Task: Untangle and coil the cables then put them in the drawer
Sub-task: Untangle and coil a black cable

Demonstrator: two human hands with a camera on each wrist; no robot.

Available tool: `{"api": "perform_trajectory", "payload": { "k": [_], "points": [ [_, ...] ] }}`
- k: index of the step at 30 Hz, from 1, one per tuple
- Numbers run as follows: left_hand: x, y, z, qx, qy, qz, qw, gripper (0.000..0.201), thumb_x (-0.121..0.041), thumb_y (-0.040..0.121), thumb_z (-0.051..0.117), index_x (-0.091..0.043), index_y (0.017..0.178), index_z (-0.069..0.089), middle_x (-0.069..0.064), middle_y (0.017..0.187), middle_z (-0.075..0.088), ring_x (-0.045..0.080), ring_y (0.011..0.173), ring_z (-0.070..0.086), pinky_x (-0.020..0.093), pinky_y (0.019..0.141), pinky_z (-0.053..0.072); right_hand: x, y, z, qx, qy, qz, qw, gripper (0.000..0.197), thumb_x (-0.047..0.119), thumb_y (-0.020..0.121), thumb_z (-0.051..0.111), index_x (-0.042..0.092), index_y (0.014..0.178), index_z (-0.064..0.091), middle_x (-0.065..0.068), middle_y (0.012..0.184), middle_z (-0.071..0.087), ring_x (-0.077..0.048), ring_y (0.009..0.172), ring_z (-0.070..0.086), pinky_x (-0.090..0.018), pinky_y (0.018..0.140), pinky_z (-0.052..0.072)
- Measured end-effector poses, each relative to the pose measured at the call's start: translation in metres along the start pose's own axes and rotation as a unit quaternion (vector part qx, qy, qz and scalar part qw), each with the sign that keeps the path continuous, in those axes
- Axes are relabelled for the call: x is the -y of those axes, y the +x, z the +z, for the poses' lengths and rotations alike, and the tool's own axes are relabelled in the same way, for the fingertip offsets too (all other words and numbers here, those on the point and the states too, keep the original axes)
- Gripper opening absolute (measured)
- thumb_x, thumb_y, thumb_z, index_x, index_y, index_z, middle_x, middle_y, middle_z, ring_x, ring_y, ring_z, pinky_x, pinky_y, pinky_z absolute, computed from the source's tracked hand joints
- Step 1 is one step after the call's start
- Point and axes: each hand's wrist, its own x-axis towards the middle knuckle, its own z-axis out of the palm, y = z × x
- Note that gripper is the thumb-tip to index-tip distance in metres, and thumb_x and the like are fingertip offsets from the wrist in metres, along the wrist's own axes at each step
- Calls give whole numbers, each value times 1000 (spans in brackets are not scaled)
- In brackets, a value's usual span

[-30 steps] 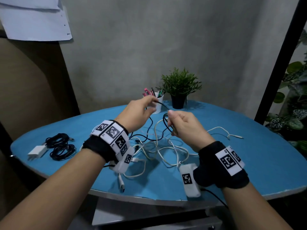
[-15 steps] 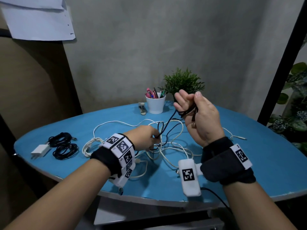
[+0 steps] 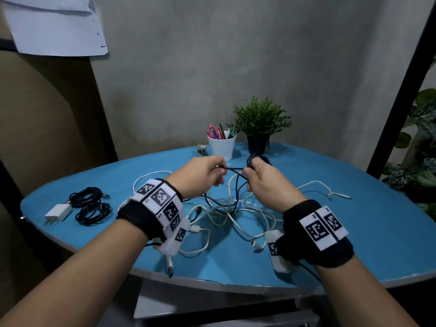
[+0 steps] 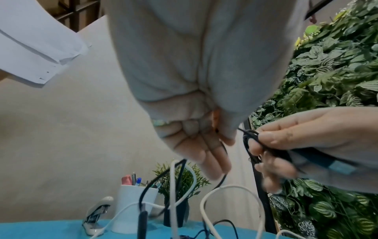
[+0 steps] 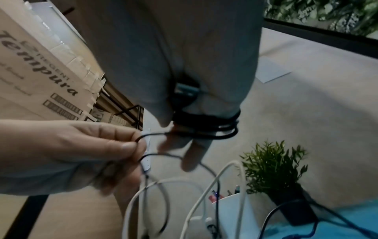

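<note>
A cup (image 3: 222, 144) and plant (image 3: 259, 123) stand beyond the hands (image 3: 200, 175), loose cables (image 3: 236, 215) beneath them, coiled cables (image 3: 90, 206) far left.

A rounded table with a bright blue top and a pale edge (image 3: 354, 244) is carrying everything here. At its left, two coiled black cables (image 3: 90, 206) are lying beside a small white plug adapter (image 3: 57, 212). In the middle, a loose tangle of white cables (image 3: 236, 223) is spreading across the blue surface, with one thin white lead (image 3: 330, 193) trailing off to the right. At the far edge, a white cup full of pens (image 3: 221, 145) is standing just left of a small green plant in a black pot (image 3: 258, 128), and a small stapler (image 3: 201, 149) is sitting just left of the cup.
</note>
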Motion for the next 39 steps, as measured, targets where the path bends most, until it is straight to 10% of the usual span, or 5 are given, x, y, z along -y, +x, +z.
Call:
{"api": "perform_trajectory", "payload": {
  "k": [11,20,29,35,39],
  "points": [
    [-5,3,-6,-194,36,36,980,10,-25,94,51,-22,103,55,3,77,66,26,72,57,37,68,48,6,-7,-3,-56,195,-48,978,36,32,98,42,19,66,49,5,53,36,-13,51,36,-33,58,34],
    [12,1,5,-23,94,18,995,8,-28,90,60,-22,89,66,-12,84,49,9,78,49,22,70,34,6,-9,-10,-76,344,-2,936,34,24,102,36,12,72,47,5,50,28,-11,48,29,-36,69,41],
    [-8,-9,-2,58,-211,13,976,13,-8,90,58,-13,79,60,-4,64,62,5,52,55,14,50,42,-13,5,-18,-149,352,55,922,34,27,101,36,15,72,46,13,38,31,-4,39,31,-33,62,38],
    [-4,-6,-3,138,-25,27,990,15,-11,82,68,-22,74,62,-6,76,55,-3,60,46,13,66,40,-9,10,-30,-193,381,31,904,31,25,101,35,15,74,46,13,38,32,-4,40,32,-30,59,38],
    [-9,-4,-7,125,181,-57,974,39,-53,90,48,-28,118,59,-4,103,62,16,97,57,31,88,45,-4,7,-30,-185,394,1,900,31,24,102,34,13,75,45,13,40,29,-5,42,30,-28,57,37]
  ]
}}
